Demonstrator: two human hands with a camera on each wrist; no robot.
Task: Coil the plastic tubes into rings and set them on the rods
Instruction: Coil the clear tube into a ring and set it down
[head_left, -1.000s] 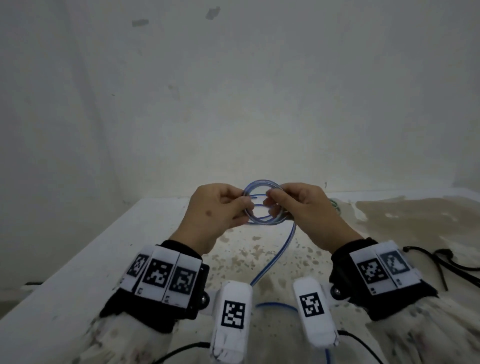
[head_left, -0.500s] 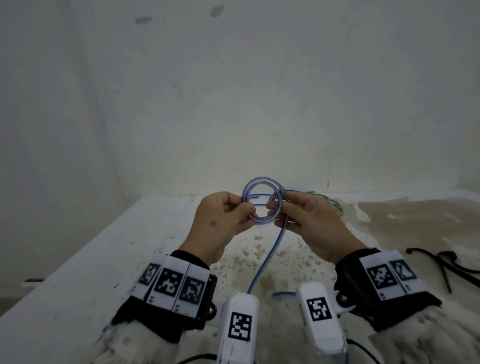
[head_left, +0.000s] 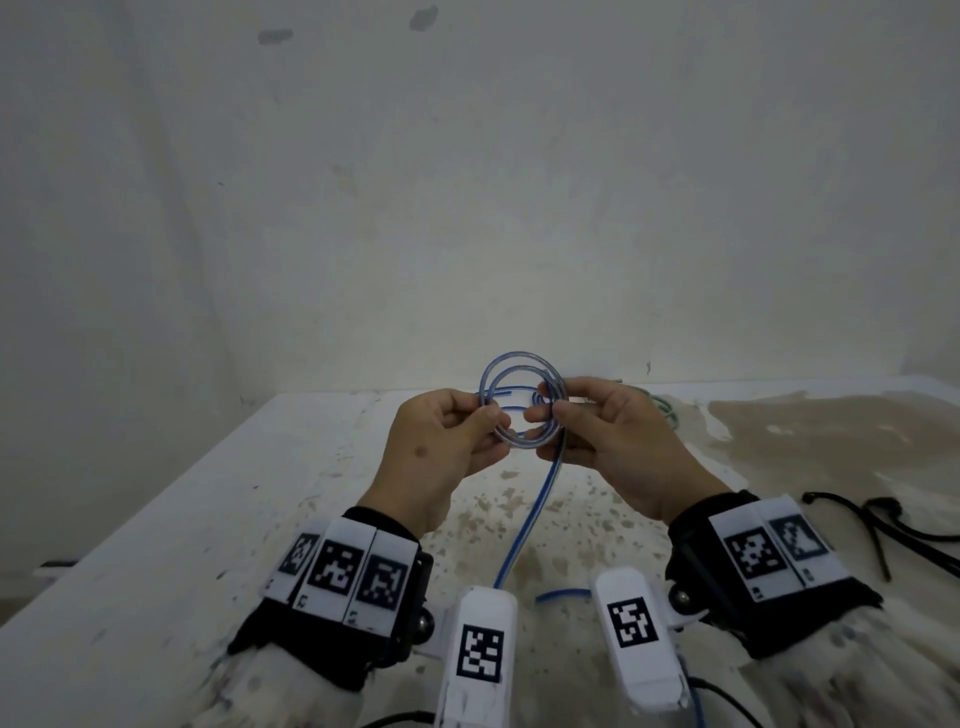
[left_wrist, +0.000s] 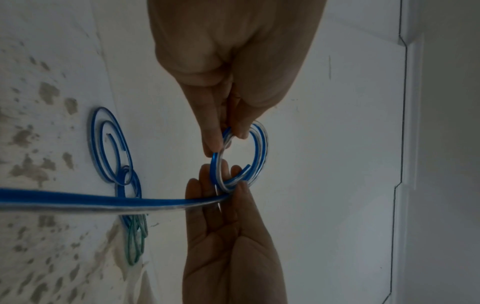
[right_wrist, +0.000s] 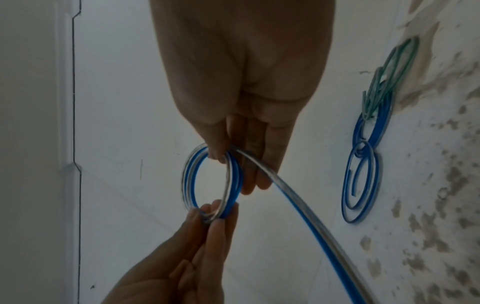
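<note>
Since 1.0 s ago: both hands have risen a little and the coil has turned more face-on to the head camera; two loops now read clearly where it looked bunched before.

Tube (head_left: 522, 402): clear with a blue stripe, held in the air above the middle of the desk (head_left: 156, 519), wound into about two turns. Its tail (head_left: 524, 519) hangs from the coil's right side down toward the near edge, so this one is part-wound; I judge several more turns are needed.

Left hand (head_left: 441, 452): thumb and fingers (left_wrist: 213, 133) pinch the coil's left side. Right hand (head_left: 608, 436): thumb tip (right_wrist: 217, 153) presses the turns against the fingers, which lie fairly straight behind them where the tail leaves the coil.

Elsewhere on the desk, toward the far edge right of the hands: blue coils (right_wrist: 361, 181) and a green coil (right_wrist: 392, 67), lying flat and overlapping. They look already wound, loosely.

Rods: none seen in any view, so nothing is set on a rod as far as shown. Left to do, by my reading: finish this coil, then place all of them.

Containers: none in view.

Black cable ties (head_left: 878, 525) lie near the right edge.
</note>
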